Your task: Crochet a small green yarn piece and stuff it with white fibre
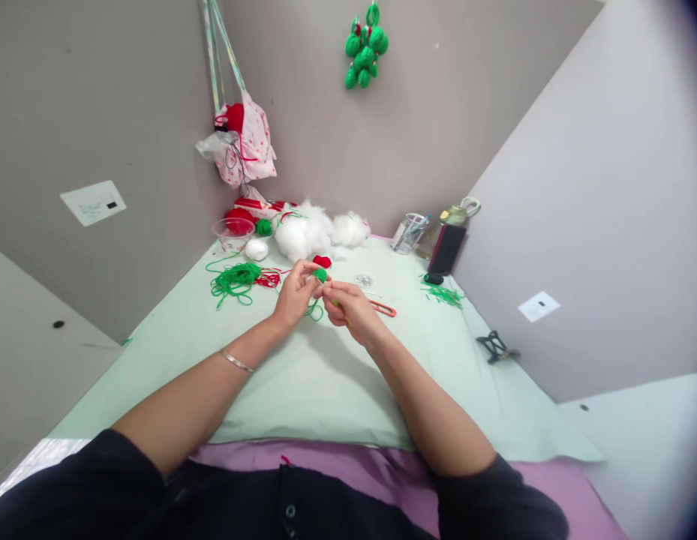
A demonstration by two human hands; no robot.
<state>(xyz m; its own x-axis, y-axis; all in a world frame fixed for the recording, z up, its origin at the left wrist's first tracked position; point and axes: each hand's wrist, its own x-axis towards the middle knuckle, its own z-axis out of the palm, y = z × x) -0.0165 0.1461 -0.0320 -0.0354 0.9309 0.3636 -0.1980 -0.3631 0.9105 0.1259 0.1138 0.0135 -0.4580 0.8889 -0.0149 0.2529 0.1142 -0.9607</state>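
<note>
A small green crocheted piece is pinched in my left hand, its fingers closed round it. My right hand is closed on a thin hook with a yellowish-green handle, its tip at the green piece. Green yarn hangs down between the hands onto the cloth. A small red piece lies just behind my left fingertips. To the right of my right hand, an orange cutter rests on the cloth.
White stuffing is heaped at the back, beside a clear tub. Tangled green yarn lies left. A phone, clear cup, yarn scraps and black stand are right. A bag hangs on the left.
</note>
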